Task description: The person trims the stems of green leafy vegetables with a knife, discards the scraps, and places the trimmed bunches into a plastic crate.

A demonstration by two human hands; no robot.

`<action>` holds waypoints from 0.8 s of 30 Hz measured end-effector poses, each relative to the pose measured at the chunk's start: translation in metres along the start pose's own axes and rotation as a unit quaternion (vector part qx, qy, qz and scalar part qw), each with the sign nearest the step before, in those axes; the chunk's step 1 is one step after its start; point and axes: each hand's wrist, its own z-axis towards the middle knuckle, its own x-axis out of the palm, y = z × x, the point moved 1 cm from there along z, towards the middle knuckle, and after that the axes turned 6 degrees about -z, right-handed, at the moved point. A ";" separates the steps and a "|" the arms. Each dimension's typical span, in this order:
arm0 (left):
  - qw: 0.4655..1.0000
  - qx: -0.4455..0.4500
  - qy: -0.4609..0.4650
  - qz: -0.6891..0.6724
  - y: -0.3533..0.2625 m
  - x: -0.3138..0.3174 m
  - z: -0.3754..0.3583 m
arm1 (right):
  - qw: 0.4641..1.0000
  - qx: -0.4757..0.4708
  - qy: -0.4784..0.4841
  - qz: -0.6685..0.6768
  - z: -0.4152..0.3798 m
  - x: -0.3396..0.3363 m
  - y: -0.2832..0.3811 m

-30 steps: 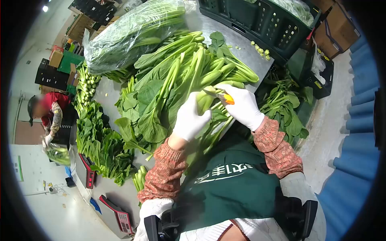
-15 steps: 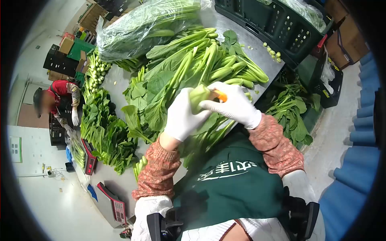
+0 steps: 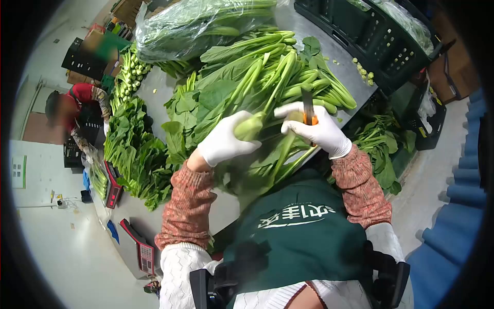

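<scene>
My white-gloved left hand (image 3: 226,140) is closed around the pale base of a leafy green (image 3: 249,129), whose leaves hang blurred below. In my right hand (image 3: 321,131), also gloved in white, is a small knife with an orange handle (image 3: 311,119), its dark blade pointing up and away from me. A loose green stalk (image 3: 283,154) runs down from the right thumb and fingertips. Just beyond both hands lies a heap of long-stemmed greens (image 3: 247,85) on the metal table (image 3: 154,87).
A clear bag of greens (image 3: 206,28) lies at the back. Dark green crates (image 3: 355,36) stand at upper right, with cut stem ends (image 3: 364,72) beside them. More leafy greens (image 3: 136,154) line the left, near red-edged scales (image 3: 138,247). A co-worker (image 3: 82,110) bends at far left.
My hands have moved apart, the right one away from the base of the green with a stalk at its fingers. The knife blade now points upward in view. The whole view has shifted slightly.
</scene>
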 end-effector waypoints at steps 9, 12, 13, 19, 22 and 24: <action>0.963 0.037 -0.056 -0.259 0.010 -0.034 -0.013 | 0.991 0.022 -0.072 0.114 0.015 0.014 -0.016; 0.861 0.130 -0.219 -0.441 0.015 -0.088 -0.057 | 0.968 0.062 -0.148 0.194 0.010 -0.003 -0.063; 0.781 0.156 -0.263 -0.545 0.019 -0.101 -0.073 | 0.960 0.082 -0.158 0.216 0.004 -0.003 -0.073; 0.593 0.225 -0.360 -0.684 0.066 -0.156 -0.173 | 0.968 0.154 -0.190 0.051 -0.021 -0.003 -0.145; 0.557 0.247 -0.449 -0.654 0.077 -0.151 -0.214 | 0.964 0.152 -0.217 -0.037 -0.026 -0.003 -0.144; 0.544 0.255 -0.444 -0.665 0.089 -0.154 -0.239 | 0.961 0.133 -0.228 -0.085 -0.025 -0.008 -0.151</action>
